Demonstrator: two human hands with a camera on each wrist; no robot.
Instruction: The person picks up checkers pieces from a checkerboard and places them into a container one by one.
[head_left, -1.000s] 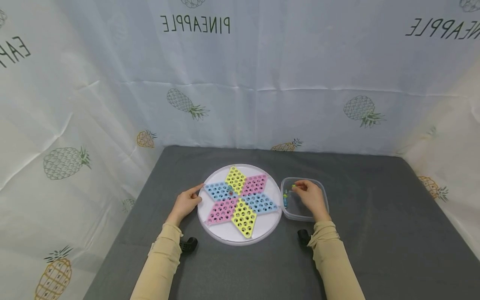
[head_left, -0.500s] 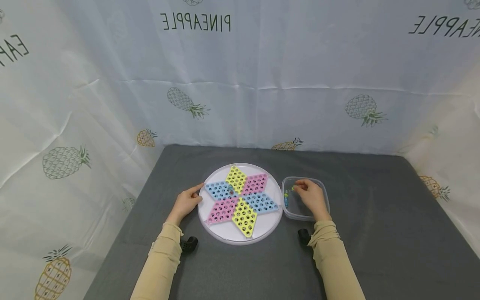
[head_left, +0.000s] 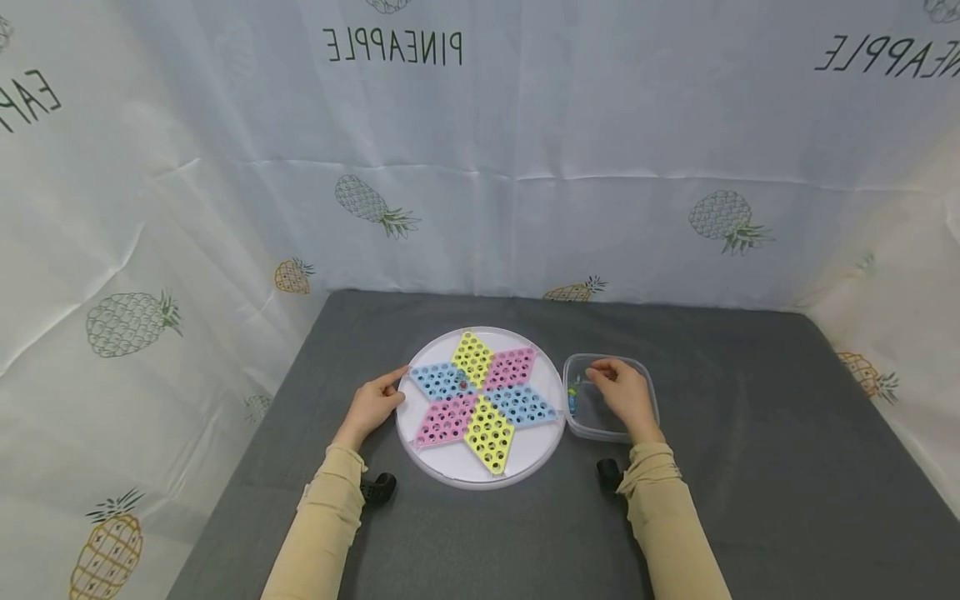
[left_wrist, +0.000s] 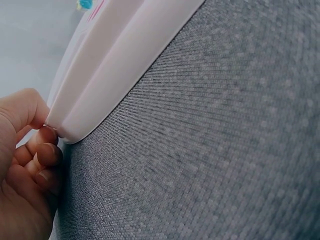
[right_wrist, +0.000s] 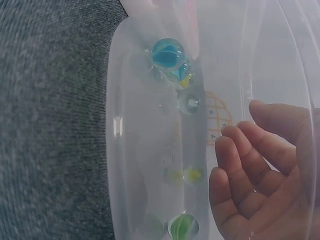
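A round white Chinese checkers board (head_left: 525,467) carries a six-pointed star of yellow, pink and blue sections full of holes. My left hand (head_left: 371,408) grips its left rim, with the thumb on the edge and other fingers curled beneath it in the left wrist view. A dark reddish marble (head_left: 462,385) sits near the star's centre. My right hand (head_left: 622,396) is over the clear plastic container (head_left: 600,435), fingers loosely bent and holding nothing visible. In the right wrist view, a blue marble (right_wrist: 168,54), a clear marble (right_wrist: 189,103) and a green marble (right_wrist: 183,227) lie in the container.
The container stands right against the board's right side on a grey cloth-covered table (head_left: 750,433). Behind and beside it hangs a white curtain (head_left: 600,125) printed with pineapples. Black wrist devices (head_left: 378,489) stick out under both sleeves.
A yellow-green marble seen at my right fingertips earlier no longer shows there. My right hand has barely shifted, and my left hand stays at the board's rim.
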